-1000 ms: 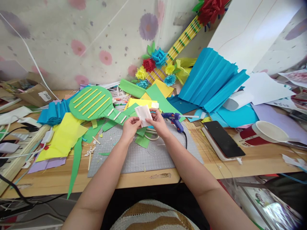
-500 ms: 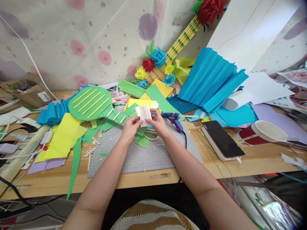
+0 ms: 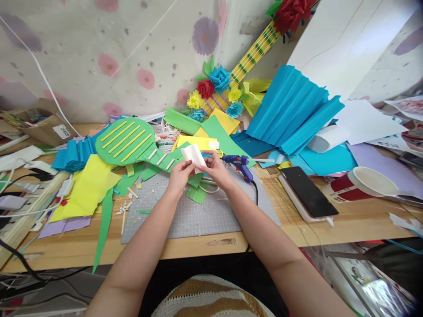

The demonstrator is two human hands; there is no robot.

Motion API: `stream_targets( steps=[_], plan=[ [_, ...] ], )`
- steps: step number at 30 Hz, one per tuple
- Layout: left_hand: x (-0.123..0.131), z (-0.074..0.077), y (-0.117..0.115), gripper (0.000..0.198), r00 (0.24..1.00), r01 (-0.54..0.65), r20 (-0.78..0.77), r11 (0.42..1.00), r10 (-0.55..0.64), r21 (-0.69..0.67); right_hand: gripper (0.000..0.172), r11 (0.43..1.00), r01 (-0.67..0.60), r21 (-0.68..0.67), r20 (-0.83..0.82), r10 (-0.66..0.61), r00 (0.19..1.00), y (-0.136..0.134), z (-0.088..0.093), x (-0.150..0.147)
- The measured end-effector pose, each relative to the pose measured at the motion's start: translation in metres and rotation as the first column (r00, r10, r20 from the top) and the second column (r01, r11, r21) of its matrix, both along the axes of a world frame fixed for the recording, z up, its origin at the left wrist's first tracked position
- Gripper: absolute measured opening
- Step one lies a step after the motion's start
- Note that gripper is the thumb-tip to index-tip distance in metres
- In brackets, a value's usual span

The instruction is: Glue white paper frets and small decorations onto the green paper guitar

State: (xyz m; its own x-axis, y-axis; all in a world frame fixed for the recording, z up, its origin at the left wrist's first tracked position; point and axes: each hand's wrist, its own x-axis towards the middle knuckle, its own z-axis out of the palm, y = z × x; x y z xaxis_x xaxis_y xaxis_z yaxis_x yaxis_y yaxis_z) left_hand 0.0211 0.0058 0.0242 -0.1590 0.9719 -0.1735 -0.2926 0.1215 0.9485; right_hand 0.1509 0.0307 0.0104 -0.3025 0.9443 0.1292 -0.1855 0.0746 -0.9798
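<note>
A small white piece of paper, slightly curled, is held up between my two hands above the cutting mat. My left hand pinches its lower left edge. My right hand grips its right side, with the thumb on the near face. Just behind and left lies a green paddle-shaped paper piece with yellow strips on its round part and short white strips on its neck. To the right of my right hand rests a blue glue gun, its cord running toward the table edge.
Green paper scraps lie under my hands. At the right are a phone, a paper cup and pleated blue crepe paper. A yellow paper guitar with paper flowers leans on the wall. Yellow paper and power strips are left.
The white paper has tilted and shifted slightly left in my hands, and the fingers of my right hand have moved a little along it. The surroundings stay in place.
</note>
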Motion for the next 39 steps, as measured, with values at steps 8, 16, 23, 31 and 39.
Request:
stream_targets(
  steps=[8, 16, 23, 31, 39],
  plan=[
    [0.001, 0.002, -0.001, 0.014, 0.995, -0.023, -0.097, 1.000, 0.022, -0.011, 0.052, 0.999, 0.023, 0.035, 0.005, -0.023, 1.000, 0.001, -0.002, 0.001],
    [-0.002, -0.003, 0.002, 0.008, 0.994, -0.014, -0.112, 1.000, 0.014, 0.002, 0.054, 0.996, -0.015, 0.089, 0.048, 0.011, 0.999, 0.001, -0.005, 0.001],
    [0.000, 0.004, 0.000, 0.005, 0.997, -0.021, -0.073, 0.998, 0.017, -0.058, 0.053, 0.999, 0.029, 0.042, -0.011, -0.028, 1.000, 0.003, -0.002, 0.004],
    [0.000, -0.005, 0.003, 0.007, 0.995, -0.046, -0.086, 0.999, 0.044, -0.021, 0.050, 0.999, 0.024, 0.032, 0.009, -0.025, 1.000, -0.002, 0.002, 0.001],
    [-0.002, -0.012, 0.008, 0.021, 0.994, -0.076, -0.069, 0.994, 0.082, 0.082, 0.060, 0.998, 0.022, 0.060, 0.112, -0.028, 0.993, 0.001, -0.009, -0.003]
  ],
)
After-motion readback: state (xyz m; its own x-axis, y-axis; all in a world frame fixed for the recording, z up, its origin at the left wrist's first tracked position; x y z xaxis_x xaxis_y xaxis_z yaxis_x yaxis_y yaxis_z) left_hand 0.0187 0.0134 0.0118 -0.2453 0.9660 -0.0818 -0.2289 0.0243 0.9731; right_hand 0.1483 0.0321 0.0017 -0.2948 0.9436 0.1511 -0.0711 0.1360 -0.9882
